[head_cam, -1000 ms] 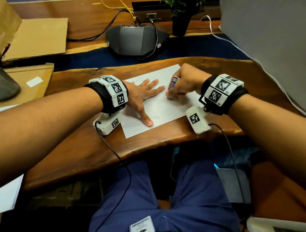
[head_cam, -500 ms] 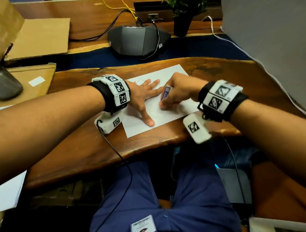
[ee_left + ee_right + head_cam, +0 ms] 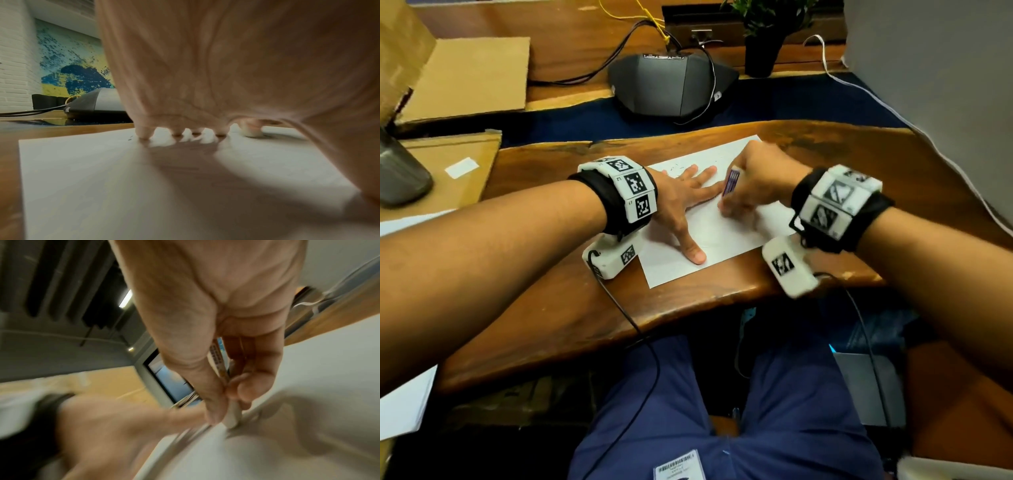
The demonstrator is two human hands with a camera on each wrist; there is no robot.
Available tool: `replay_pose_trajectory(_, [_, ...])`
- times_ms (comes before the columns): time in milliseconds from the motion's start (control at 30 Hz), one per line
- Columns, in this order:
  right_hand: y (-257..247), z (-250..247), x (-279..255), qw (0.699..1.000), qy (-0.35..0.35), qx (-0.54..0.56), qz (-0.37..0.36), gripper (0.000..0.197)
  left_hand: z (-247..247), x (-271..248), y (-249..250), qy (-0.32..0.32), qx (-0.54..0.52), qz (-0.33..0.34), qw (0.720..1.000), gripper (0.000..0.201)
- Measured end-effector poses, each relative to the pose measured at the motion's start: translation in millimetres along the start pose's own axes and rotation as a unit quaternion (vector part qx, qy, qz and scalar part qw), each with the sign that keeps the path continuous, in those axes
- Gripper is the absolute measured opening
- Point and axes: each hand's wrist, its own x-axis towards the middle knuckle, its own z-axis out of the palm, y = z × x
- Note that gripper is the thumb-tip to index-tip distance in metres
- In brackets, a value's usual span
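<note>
The eraser (image 3: 730, 181) stands tip-down on the white paper (image 3: 722, 240) at the centre of the frame, pinched by the right grip (image 3: 760, 178). Just left of it, the left grip (image 3: 681, 198) presses flat, fingers straight, on the paper, which lies on the wooden desk (image 3: 544, 308).

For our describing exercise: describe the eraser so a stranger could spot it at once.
On the wooden desk lies a white sheet of paper. The right hand pinches the eraser against it, beside the flat left hand. Alone here, it is a small block in a purple printed sleeve.
</note>
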Motion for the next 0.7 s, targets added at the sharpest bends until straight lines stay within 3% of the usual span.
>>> replay_pose_trajectory(100, [-3.0,9.7,-12.9,0.997,-0.071,-0.009,-0.011,0.037,-0.6,-0.1,0.4,-0.002,0.001,0.001,1.0,0.14])
replay_pose_trajectory(233, [0.3,-10.0,2.5,0.999,0.006,0.037,0.036,0.039,0.8,1.0,1.0,0.004,0.002,0.003,1.0,0.145])
replay_pose_trajectory(367, [-6.4,10.2,-11.6,0.999,-0.037,-0.014,-0.027,0.036,0.3,-0.1,0.6,0.003,-0.003,0.006,1.0,0.14])
replay_pose_trajectory(433, [-4.7,3.5,-8.0,0.999,-0.037,-0.004,-0.001,0.039,-0.2,0.0,1.9,0.002,0.001,0.004,1.0,0.142])
replay_pose_trajectory(567, [7.3,-13.7,8.8,0.998,0.049,0.01,0.027,0.046,1.3,2.2,0.4,0.004,0.014,0.003,1.0,0.143])
replay_pose_trajectory(700, [28.2,-28.5,9.6,0.995,0.049,0.061,0.069,0.036,3.5,1.0,-1.5,0.01,0.014,0.013,1.0,0.143])
